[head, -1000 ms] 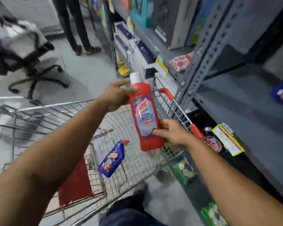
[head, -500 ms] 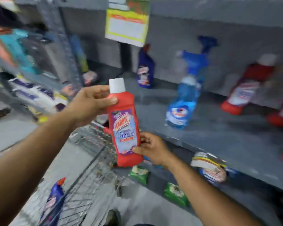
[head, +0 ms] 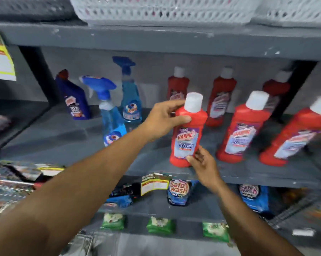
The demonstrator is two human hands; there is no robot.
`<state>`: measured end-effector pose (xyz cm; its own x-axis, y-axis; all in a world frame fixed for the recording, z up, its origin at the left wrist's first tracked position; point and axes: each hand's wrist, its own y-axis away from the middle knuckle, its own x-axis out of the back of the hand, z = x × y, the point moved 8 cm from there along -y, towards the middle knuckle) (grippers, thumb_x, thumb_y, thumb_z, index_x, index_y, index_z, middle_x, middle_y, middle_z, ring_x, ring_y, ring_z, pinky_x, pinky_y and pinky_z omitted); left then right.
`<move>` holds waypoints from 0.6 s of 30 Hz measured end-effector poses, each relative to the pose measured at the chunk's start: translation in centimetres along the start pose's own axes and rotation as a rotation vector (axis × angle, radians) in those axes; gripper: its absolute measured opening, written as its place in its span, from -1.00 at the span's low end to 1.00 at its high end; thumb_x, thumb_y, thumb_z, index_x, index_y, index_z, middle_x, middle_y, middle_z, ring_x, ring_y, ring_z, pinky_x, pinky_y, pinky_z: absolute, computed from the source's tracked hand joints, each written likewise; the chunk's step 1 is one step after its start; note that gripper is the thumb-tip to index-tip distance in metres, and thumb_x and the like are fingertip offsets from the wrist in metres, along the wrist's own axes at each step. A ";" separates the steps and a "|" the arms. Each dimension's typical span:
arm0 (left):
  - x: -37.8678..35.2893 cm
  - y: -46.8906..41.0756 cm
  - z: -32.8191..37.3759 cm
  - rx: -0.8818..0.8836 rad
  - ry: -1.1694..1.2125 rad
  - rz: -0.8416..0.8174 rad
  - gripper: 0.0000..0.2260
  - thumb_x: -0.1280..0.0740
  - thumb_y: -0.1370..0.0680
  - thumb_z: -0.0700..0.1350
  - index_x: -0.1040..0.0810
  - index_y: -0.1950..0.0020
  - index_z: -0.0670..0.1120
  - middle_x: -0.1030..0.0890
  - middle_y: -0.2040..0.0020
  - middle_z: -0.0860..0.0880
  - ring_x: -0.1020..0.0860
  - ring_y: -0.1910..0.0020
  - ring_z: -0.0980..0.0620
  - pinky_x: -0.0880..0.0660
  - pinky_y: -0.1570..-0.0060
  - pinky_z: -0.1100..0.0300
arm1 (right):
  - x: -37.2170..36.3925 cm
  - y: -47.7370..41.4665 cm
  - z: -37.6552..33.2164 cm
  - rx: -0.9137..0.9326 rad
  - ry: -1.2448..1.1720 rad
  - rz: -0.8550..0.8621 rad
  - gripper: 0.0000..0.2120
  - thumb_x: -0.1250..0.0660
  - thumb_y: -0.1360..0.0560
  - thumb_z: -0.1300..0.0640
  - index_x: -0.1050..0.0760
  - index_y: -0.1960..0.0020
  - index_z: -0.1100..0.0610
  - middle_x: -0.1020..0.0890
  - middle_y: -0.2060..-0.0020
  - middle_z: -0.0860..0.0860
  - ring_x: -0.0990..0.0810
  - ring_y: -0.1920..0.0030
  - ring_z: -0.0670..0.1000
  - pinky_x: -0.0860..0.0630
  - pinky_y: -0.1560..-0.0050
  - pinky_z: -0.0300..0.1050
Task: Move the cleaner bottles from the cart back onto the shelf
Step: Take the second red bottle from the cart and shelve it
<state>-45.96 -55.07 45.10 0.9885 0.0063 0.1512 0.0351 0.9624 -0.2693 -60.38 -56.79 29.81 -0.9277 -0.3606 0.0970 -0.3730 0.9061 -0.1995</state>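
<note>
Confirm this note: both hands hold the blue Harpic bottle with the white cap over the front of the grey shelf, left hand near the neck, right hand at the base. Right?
Not quite. The head view shows the held bottle is red, not blue. The rest stands: white cap, left hand near the neck, right hand at the base, over the front of the grey shelf.

Grey shelf (head: 67, 143), red bottles (head: 242, 126), blue spray bottles (head: 130, 100), upright

Held bottle (head: 188, 133) is standing upright at the shelf's (head: 63, 143) front edge, left hand (head: 163, 117) gripping its shoulder, right hand (head: 202, 161) at its base. Two like bottles (head: 242, 130) are leaning to its right; three more are standing along the back. Spray bottles (head: 111, 115) are sitting to the left, nearer the middle. Pouches (head: 178, 191) are lying on the shelf below.
</note>
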 end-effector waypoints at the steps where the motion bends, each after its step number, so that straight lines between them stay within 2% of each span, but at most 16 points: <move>1: -0.4 -0.8 -0.3 0.003 0.003 0.013 -0.50 -0.47 -0.36 -0.26 -0.50 -0.27 -0.03 -0.60 -0.16 -0.13 -0.56 -0.10 -0.03 -0.46 -0.27 -0.14 | 0.4 -0.4 0.0 0.008 0.010 -0.004 -0.63 -0.26 -0.49 0.42 -0.42 -0.24 0.17 -0.63 -0.06 -0.06 -0.61 -0.02 -0.26 -0.49 -0.02 -0.40; 4: -0.6 -2.3 -1.0 0.044 0.031 0.052 -0.56 -0.48 -0.36 -0.26 -0.56 -0.19 0.05 -0.63 -0.14 -0.11 -0.60 -0.05 0.02 -0.54 -0.14 -0.04 | 1.5 -1.6 0.3 0.015 0.023 -0.016 -0.60 -0.27 -0.50 0.37 -0.43 -0.21 -0.03 -0.62 -0.10 -0.12 -0.60 -0.09 -0.21 -0.51 -0.10 -0.34; 7: -0.6 -2.8 -1.2 0.069 0.023 0.058 -0.58 -0.46 -0.40 -0.28 -0.52 -0.23 -0.04 -0.63 -0.14 -0.10 -0.63 0.00 0.06 -0.60 0.02 0.15 | 1.9 -2.0 1.1 0.002 0.057 -0.055 -0.60 -0.29 -0.51 0.26 -0.41 -0.26 -0.08 -0.61 -0.15 -0.18 -0.58 -0.19 -0.12 -0.50 -0.21 -0.25; 10: -0.8 -2.1 -1.1 0.079 0.000 0.064 -0.49 -0.43 -0.41 -0.33 -0.40 -0.34 -0.19 -0.55 -0.27 -0.20 -0.57 -0.17 -0.06 -0.55 -0.17 0.03 | 2.1 -1.9 1.4 -0.002 0.074 -0.052 -0.57 -0.30 -0.51 0.24 -0.36 -0.34 0.02 -0.60 -0.20 -0.12 -0.56 -0.23 -0.05 -0.49 -0.22 -0.24; 12: -0.4 -0.6 -1.3 0.089 0.010 0.091 -0.45 -0.39 -0.42 -0.41 -0.32 -0.38 -0.27 -0.46 -0.34 -0.27 -0.52 -0.22 -0.08 -0.47 -0.27 0.00 | 2.4 -1.6 1.0 0.012 0.073 -0.012 -0.52 -0.30 -0.51 0.28 -0.30 -0.39 0.10 -0.56 -0.27 0.03 -0.54 -0.25 -0.04 -0.47 -0.23 -0.25; 13: 0.2 0.5 -1.6 0.090 0.016 0.111 -0.46 -0.37 -0.43 -0.42 -0.31 -0.38 -0.29 -0.45 -0.34 -0.26 -0.53 -0.18 -0.01 -0.47 -0.26 0.06 | 2.8 -1.1 0.8 0.033 0.084 0.045 -0.51 -0.31 -0.50 0.31 -0.30 -0.39 0.10 -0.54 -0.28 0.09 -0.54 -0.24 -0.05 -0.46 -0.25 -0.22; 15: 2.4 3.7 -2.8 0.112 -0.015 0.159 -0.49 -0.37 -0.45 -0.39 -0.33 -0.37 -0.25 -0.47 -0.28 -0.11 -0.54 -0.10 0.13 -0.48 -0.18 0.22 | 4.3 1.0 0.3 0.097 0.170 0.271 -0.53 -0.33 -0.48 0.29 -0.37 -0.30 -0.07 -0.55 -0.21 0.18 -0.56 -0.13 -0.12 -0.48 -0.23 -0.18; 16: 4.2 5.8 -3.7 0.133 -0.037 0.201 -0.51 -0.37 -0.46 -0.36 -0.35 -0.36 -0.22 -0.46 -0.24 -0.05 -0.52 -0.12 0.11 -0.47 -0.18 0.22 | 4.5 2.6 -0.1 0.138 0.229 0.369 -0.58 -0.35 -0.48 0.22 -0.41 -0.22 -0.16 -0.56 -0.13 0.21 -0.55 -0.05 -0.20 -0.48 -0.17 -0.25; 18: 9.2 11.2 -5.7 0.174 -0.072 0.333 -0.59 -0.38 -0.47 -0.33 -0.43 -0.30 -0.16 -0.50 -0.17 -0.05 -0.48 -0.15 0.02 -0.44 -0.21 0.09 | 2.0 5.6 -0.4 0.181 0.307 0.374 -0.80 -0.34 -0.47 0.00 -0.51 -0.10 -0.11 -0.59 0.05 0.21 -0.53 0.10 -0.31 -0.44 -0.02 -0.43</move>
<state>-35.63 -45.82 38.04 0.9284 0.3396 0.1510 -0.3180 0.9361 -0.1503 -64.33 -52.40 29.27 -0.9609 0.0871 0.2628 -0.0385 0.8978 -0.4387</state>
